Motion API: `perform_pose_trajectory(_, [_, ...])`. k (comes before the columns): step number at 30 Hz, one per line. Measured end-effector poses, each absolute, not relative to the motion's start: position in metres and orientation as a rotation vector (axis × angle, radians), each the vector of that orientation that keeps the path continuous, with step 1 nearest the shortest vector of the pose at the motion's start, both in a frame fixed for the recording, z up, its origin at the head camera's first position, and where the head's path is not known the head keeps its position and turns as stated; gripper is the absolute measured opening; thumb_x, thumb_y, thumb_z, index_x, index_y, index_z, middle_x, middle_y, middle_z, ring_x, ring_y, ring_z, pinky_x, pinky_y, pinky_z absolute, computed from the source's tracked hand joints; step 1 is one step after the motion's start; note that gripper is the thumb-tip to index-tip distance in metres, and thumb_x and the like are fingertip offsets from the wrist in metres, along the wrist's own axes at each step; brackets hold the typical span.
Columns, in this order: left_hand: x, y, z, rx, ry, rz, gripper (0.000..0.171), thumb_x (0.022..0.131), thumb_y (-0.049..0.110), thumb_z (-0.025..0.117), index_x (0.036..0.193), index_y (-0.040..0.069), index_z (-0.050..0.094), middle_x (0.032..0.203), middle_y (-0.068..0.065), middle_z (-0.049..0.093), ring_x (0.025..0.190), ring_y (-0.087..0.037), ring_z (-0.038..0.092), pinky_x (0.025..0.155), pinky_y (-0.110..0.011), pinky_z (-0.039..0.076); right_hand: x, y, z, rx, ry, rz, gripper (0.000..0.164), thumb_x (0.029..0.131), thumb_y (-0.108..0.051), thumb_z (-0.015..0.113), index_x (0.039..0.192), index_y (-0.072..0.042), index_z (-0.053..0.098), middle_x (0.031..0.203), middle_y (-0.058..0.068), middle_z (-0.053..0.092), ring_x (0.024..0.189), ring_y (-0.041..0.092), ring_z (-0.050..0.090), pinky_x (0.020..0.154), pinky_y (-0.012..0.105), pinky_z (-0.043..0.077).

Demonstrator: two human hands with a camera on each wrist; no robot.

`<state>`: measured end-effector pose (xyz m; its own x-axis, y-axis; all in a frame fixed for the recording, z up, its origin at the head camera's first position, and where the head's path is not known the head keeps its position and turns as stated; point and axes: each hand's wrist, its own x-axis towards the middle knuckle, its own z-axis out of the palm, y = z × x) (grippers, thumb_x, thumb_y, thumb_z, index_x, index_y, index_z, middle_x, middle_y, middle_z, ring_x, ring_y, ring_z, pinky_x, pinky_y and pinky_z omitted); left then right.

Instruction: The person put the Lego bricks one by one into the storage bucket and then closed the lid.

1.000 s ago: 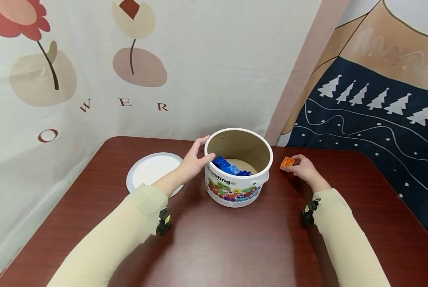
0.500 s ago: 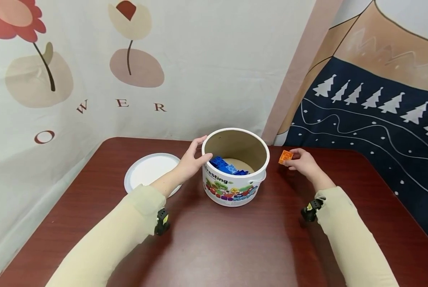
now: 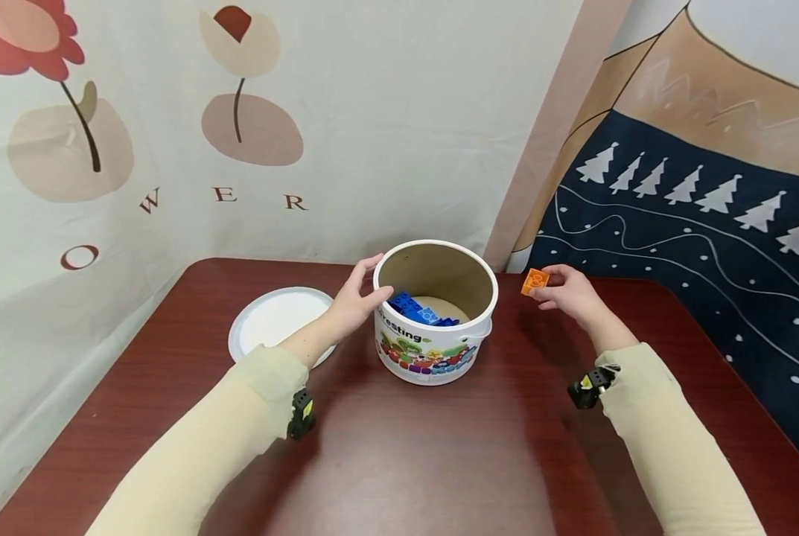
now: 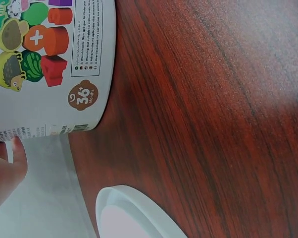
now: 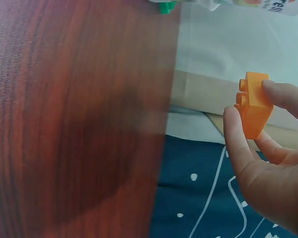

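Observation:
My right hand [image 3: 573, 294] pinches an orange toy building brick [image 3: 535, 281] between thumb and fingers, to the right of the bucket and raised over the table. In the right wrist view the brick's studs [image 5: 242, 91] face left. My left hand [image 3: 354, 301] rests against the left side of a white toy bucket [image 3: 426, 357], its thumb at the rim and its fingers spread and fairly straight. In the left wrist view those fingers [image 4: 19, 151] touch the printed wall. Several blue bricks [image 3: 415, 307] lie inside the open bucket.
A round white lid [image 3: 265, 320] lies on the brown table [image 3: 386, 461] left of the bucket, partly hidden by the left forearm. Printed cloths [image 3: 372, 149] hang behind the table. A small green piece [image 5: 166, 7] shows at the top of the right wrist view.
My right hand has lifted the orange brick a little up and away from me. My left hand stays at the bucket. The whole head view has shifted slightly left.

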<state>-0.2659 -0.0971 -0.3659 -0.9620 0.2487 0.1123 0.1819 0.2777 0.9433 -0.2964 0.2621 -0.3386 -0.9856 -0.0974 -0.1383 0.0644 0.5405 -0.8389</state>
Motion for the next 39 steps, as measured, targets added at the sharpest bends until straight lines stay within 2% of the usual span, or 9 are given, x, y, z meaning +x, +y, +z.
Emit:
perform_pose_trajectory(7, [-0.265, -0.097, -0.366, 0.416, 2.465, 1.808, 0.064, 0.093, 0.022, 0.054, 0.148, 0.016, 0.021, 0.148, -0.015, 0.028, 0.138, -0.033, 0.028, 0.108, -0.053, 0.033, -0.292, 0.255, -0.323, -0.053, 2.611, -1.434, 0.061, 0.089, -0.005, 0.058, 0.139, 0.011, 0.026, 0.132, 0.031, 0.037, 0.072, -0.002, 0.058, 0.074, 0.020, 0.055])
perform_pose_trajectory(16, [-0.265, -0.099, -0.366, 0.404, 2.460, 1.803, 0.065, 0.094, 0.023, 0.054, 0.148, 0.017, 0.020, 0.150, -0.015, 0.026, 0.139, -0.032, 0.027, 0.108, -0.054, 0.031, -0.287, 0.246, -0.303, -0.079, 2.637, -1.401, 0.061, 0.089, -0.008, 0.058, 0.140, 0.006, 0.028, 0.137, 0.028, 0.036, 0.081, 0.004, 0.060, 0.078, 0.023, 0.055])
perform_pose_trajectory(23, [-0.265, -0.098, -0.366, 0.400, 2.472, 1.787, 0.065, 0.093, 0.022, 0.054, 0.148, 0.017, 0.020, 0.149, -0.015, 0.027, 0.139, -0.032, 0.027, 0.108, -0.053, 0.032, -0.282, 0.239, -0.283, -0.134, 2.649, -1.386, 0.062, 0.089, -0.010, 0.059, 0.141, 0.004, 0.028, 0.140, 0.026, 0.035, 0.078, 0.001, 0.059, 0.073, 0.016, 0.054])
perform_pose_trajectory(33, [-0.265, -0.098, -0.365, 0.406, 2.474, 1.789, 0.064, 0.093, 0.022, 0.054, 0.148, 0.017, 0.021, 0.150, -0.014, 0.026, 0.139, -0.032, 0.025, 0.109, -0.055, 0.030, -0.275, 0.225, -0.263, -0.214, 2.655, -1.368, 0.059, 0.089, -0.013, 0.060, 0.138, 0.003, 0.032, 0.137, 0.024, 0.038, 0.080, 0.005, 0.060, 0.077, 0.020, 0.054])
perform_pose_trajectory(39, [-0.265, -0.097, -0.364, 0.398, 2.461, 1.789, 0.065, 0.094, 0.022, 0.054, 0.148, 0.017, 0.020, 0.150, -0.014, 0.025, 0.139, -0.032, 0.025, 0.109, -0.054, 0.030, -0.273, 0.216, -0.255, -0.260, 2.666, -1.356, 0.058, 0.089, -0.014, 0.060, 0.138, 0.002, 0.034, 0.133, 0.023, 0.042, 0.079, 0.006, 0.059, 0.074, 0.016, 0.053])
